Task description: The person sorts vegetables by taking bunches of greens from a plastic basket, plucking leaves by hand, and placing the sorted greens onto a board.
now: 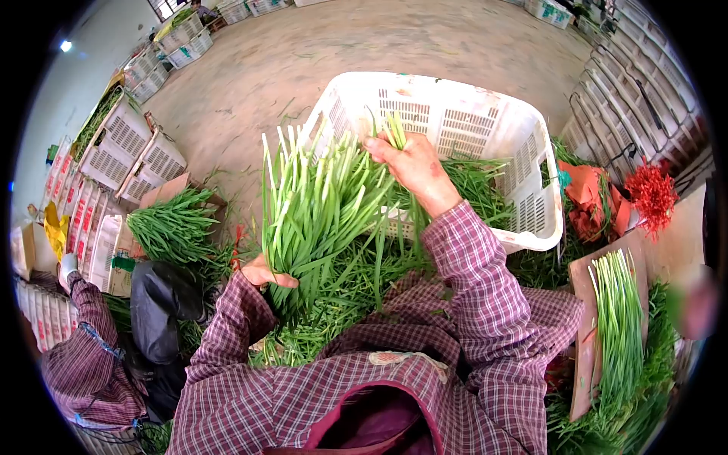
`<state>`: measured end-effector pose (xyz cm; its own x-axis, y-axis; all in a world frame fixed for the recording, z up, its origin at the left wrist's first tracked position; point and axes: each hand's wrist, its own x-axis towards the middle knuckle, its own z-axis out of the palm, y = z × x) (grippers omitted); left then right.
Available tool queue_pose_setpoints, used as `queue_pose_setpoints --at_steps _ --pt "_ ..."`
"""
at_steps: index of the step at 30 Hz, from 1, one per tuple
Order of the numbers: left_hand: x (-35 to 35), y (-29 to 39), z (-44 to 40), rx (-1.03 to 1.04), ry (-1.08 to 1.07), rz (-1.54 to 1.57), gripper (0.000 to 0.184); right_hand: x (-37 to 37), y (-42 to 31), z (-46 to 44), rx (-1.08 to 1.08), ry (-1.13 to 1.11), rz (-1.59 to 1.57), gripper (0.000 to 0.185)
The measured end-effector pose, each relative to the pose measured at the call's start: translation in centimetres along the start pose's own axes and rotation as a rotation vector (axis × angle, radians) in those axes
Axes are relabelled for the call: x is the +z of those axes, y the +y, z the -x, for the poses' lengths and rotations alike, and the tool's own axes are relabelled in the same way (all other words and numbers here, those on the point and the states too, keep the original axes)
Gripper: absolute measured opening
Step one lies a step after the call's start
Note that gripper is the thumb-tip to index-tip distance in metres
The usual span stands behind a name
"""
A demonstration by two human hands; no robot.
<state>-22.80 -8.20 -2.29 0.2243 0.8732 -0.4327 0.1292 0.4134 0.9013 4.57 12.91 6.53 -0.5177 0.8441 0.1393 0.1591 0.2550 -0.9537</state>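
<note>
A thick bunch of long green stalks [318, 205] with pale cut ends pointing up is held in my left hand [269, 274], whose fingers wrap round its leafy lower part. To the right, my right hand [409, 163] is closed on a few stalks [393, 130], their pale ends sticking up above the fingers. This hand is over the near part of a white plastic basket [542, 152], which has more green leaves [474, 186] inside. Loose leaves [334, 318] lie across the lap area below both hands.
Bundled stalks [618, 326] lie on a board at the right, near red ties [651, 199] and stacked white crates [622, 98]. Another leafy pile [174, 227] is at the left, near a co-worker's sleeve [95, 356]. More crates [117, 144] stand along the left wall.
</note>
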Motion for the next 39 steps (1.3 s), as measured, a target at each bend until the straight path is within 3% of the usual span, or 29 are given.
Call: queue_pose_setpoints --at_steps 1,3,4,7,12,14,17,18,20,22,23,24,25,29,30,33,35,36,39 --pt "-0.1 -0.4 0.1 0.012 0.026 0.068 0.087 0.2 0.2 0.0 -0.019 0.026 -0.135 0.033" --pt "0.2 0.1 0.4 -0.046 0.079 0.260 0.081 -0.5 0.0 0.2 -0.056 0.112 -0.091 0.032" --pt "-0.3 -0.5 0.0 -0.048 0.077 0.262 0.081 -1.0 -0.7 0.3 -0.096 0.192 -0.047 0.031" --pt "-1.7 -2.7 -1.0 0.230 -0.038 0.148 0.061 -5.3 -2.2 0.0 -0.032 0.389 -0.163 0.036" --pt "-4.0 -5.4 0.1 0.328 -0.070 0.081 0.043 -16.4 -3.5 1.2 -0.217 0.730 -0.236 0.038" --pt "-6.4 -8.5 0.3 0.337 -0.126 0.113 0.038 -18.2 -4.0 2.7 -0.272 0.769 -0.278 0.037" --pt "-5.7 -7.3 0.0 0.465 -0.233 0.176 0.030 -17.4 -3.3 3.8 -0.338 0.568 -0.575 0.034" --pt "-5.3 -6.3 -0.1 0.485 -0.300 0.207 0.028 -15.7 -3.7 4.1 -0.291 0.633 -0.523 0.033" --pt "-3.9 -3.8 -0.5 0.548 -0.410 0.222 0.030 -13.6 -2.7 3.8 -0.282 0.368 -0.532 0.036" --pt "-3.4 -3.4 -0.6 0.597 -0.461 0.337 0.037 -9.4 -2.3 3.9 -0.161 0.283 -0.289 0.041" --pt "-4.3 -3.9 -1.3 0.664 -0.548 0.251 0.052 -8.0 -2.4 3.7 -0.045 0.198 -0.266 0.045" --pt "-4.3 -3.8 -1.2 0.664 -0.551 0.247 0.052 -6.6 -2.5 3.5 0.071 0.110 -0.241 0.049" --pt "-4.0 -3.9 -1.0 0.677 -0.476 0.269 0.059 -5.3 -2.3 3.1 0.084 0.076 -0.259 0.050" --pt "-3.9 -4.7 -1.7 0.705 -0.486 0.255 0.056 -0.7 -1.8 1.2 0.141 -0.077 -0.329 0.055" --pt "-2.6 -3.2 -1.5 0.661 -0.486 0.238 0.035 0.3 -1.7 0.7 0.137 -0.049 -0.380 0.048" --pt "-1.2 -2.4 -1.1 0.649 -0.390 0.273 0.041 1.9 -1.5 -0.5 0.055 -0.070 -0.439 0.037" --pt "-0.8 -2.3 -1.0 0.561 -0.380 0.324 0.045 2.1 -2.1 -0.7 -0.030 0.082 -0.267 0.030" --pt "-1.2 -2.4 -1.5 0.561 -0.381 0.329 0.045 1.6 -2.4 -0.9 -0.027 0.081 -0.264 0.030" --pt "-3.0 -6.0 -3.1 0.600 -0.462 0.267 0.043 -2.3 -3.6 -1.5 0.049 0.389 -0.201 0.046"
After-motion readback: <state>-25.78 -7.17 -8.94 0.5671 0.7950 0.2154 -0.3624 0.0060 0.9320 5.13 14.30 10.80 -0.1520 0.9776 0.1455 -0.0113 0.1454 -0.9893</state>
